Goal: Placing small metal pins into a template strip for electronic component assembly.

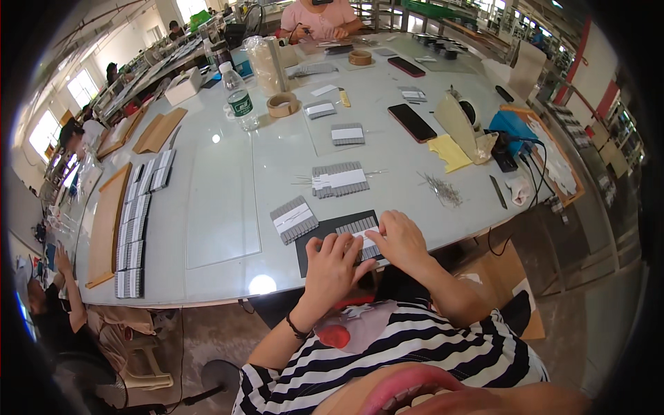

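Note:
A grey ribbed block with a white strip across its middle (353, 225) lies on a black mat (302, 250) at the table's near edge. My left hand (333, 266) is closed on its near left side, fingers bent over it and thumb reaching toward its right end. From the right, my right hand (402, 238) pinches at the white strip, its fingertips down on the block. What lies under the fingers is partly hidden. Just left of the mat, a similar grey block (294, 219) touches or nearly touches its corner. Farther off sits a larger grey block (339, 180) with thin wires sticking out both ends.
Thin metal pins (443, 191) lie in a loose pile to the right, near a yellow cloth (449, 152) and a dark phone (411, 123). Rows of grey blocks (131, 242) line the left. A water bottle (238, 100) and tape roll (282, 105) stand farther back. A co-worker (321, 19) sits opposite.

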`<state>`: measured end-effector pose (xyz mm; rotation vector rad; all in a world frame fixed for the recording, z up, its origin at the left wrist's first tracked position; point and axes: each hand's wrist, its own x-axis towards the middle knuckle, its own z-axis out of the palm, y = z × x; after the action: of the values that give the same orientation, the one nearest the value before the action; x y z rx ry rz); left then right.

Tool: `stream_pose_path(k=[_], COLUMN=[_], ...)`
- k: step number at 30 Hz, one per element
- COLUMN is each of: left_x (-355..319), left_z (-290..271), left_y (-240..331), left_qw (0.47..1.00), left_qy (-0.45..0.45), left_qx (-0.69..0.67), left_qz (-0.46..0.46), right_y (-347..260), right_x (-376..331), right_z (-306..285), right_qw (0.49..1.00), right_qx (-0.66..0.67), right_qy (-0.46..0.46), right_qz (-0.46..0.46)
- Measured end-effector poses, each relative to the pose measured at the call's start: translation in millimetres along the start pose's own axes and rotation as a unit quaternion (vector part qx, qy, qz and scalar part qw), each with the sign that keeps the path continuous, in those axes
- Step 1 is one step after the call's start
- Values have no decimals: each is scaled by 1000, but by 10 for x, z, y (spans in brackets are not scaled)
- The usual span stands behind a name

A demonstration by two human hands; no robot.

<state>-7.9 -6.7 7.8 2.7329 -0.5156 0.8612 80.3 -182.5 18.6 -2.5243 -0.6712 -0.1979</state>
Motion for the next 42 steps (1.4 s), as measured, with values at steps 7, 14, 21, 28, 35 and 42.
stream_pose_path(k=[7,14,21,28,35,42], left_x=[-11,-165,-319,-205,79,27], left_z=[9,0,-60,-366,-356,-273], left_y=[63,157,206,-17,-817,-1044], left_qw=[999,999,996,993,973,966], left_qy=[-35,-44,-34,7,26,1], left_qx=[13,6,69,116,227,256], left_qz=[-10,-12,34,7,-11,-45], right_y=[77,577,918,842,877,820], right_x=[-28,909,1339,1289,1235,1248], right_z=[-90,-17,143,93,128,173], right_qw=[996,982,971,966,964,958], right_qx=[86,181,186,230,229,262], right_qy=[0,60,104,82,86,65], right_qz=[28,15,-109,-89,-109,-99])
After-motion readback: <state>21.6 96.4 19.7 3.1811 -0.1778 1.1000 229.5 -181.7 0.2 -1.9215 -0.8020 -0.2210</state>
